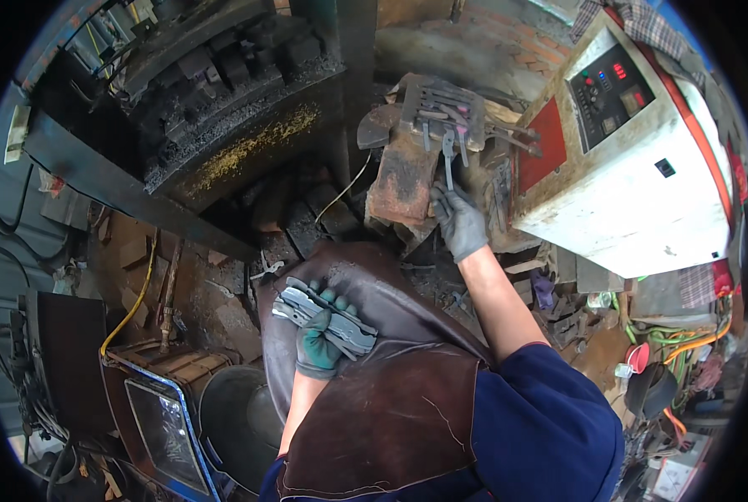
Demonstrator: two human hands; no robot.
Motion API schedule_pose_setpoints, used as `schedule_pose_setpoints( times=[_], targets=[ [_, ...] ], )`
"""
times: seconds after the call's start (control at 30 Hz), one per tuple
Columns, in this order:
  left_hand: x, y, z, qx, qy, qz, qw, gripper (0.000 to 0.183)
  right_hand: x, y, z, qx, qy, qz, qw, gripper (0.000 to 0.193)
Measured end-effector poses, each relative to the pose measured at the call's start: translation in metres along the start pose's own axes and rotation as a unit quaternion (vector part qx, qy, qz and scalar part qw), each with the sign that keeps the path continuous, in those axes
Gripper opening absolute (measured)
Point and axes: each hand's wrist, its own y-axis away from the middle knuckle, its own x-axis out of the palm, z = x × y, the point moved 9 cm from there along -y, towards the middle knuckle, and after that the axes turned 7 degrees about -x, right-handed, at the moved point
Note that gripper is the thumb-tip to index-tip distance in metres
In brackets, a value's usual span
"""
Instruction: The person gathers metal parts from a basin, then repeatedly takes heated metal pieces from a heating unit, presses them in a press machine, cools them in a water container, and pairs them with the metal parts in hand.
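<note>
My left hand (319, 339), in a green and grey glove, is closed round a stack of flat grey metal blanks (349, 330) with notched edges, held above my brown leather apron (382, 410). My right hand (460, 222), in a grey glove, reaches forward and pinches the near end of a slim metal piece (449, 159) with a wider, tongs-like head. That head lies at the near edge of a slotted metal rack (445, 109), where several metal strips rest, some with a pinkish glow. Under the rack's near side is a reddish brick block (401, 184).
Right of the rack stands a white cabinet (625, 209) with a lit control panel (611, 88). A dark, scale-covered machine (257, 125) rises at the far left. Lower left are a round dark bucket (240, 418) and a blue-edged frame (166, 435). Scrap and bricks litter the floor.
</note>
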Motion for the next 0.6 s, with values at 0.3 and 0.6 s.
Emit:
schedule_pose_setpoints(
  times=[0.3,0.6],
  targets=[
    [0.003,0.005,-0.009,0.018,0.005,-0.012,1.0,0.055,0.042,-0.056,-0.017,0.048,-0.046,0.022,0.998,0.018],
    [0.004,-0.002,-0.009,0.001,0.043,-0.013,0.999,0.053,0.372,0.009,-0.046,0.061,0.183,0.342,0.92,0.027]
  ],
)
